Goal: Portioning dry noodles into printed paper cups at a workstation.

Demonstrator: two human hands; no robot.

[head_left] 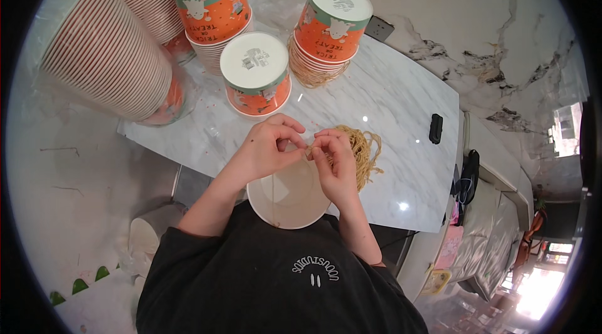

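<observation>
A white paper bucket (291,199) rests against my body at the table's near edge, its open mouth facing up. A thin strand of twine (273,193) runs down across its inside. Over the far rim my left hand (273,143) and my right hand (337,161) meet, thumbs and fingertips pinched together. Both are closed on the twine at the rim; the exact spot between the fingertips is very small. Right beside my right hand lies a loose bundle of tan twine strands (364,152) on the table, partly hidden by that hand.
Upside-down orange and green paper buckets stand beyond my hands: a short one (256,86), a taller stack (214,11) and a stack (332,30) with twine round its base. Long bagged bucket stacks (116,52) lean at left. A black object (435,128) lies on the marble table (401,165).
</observation>
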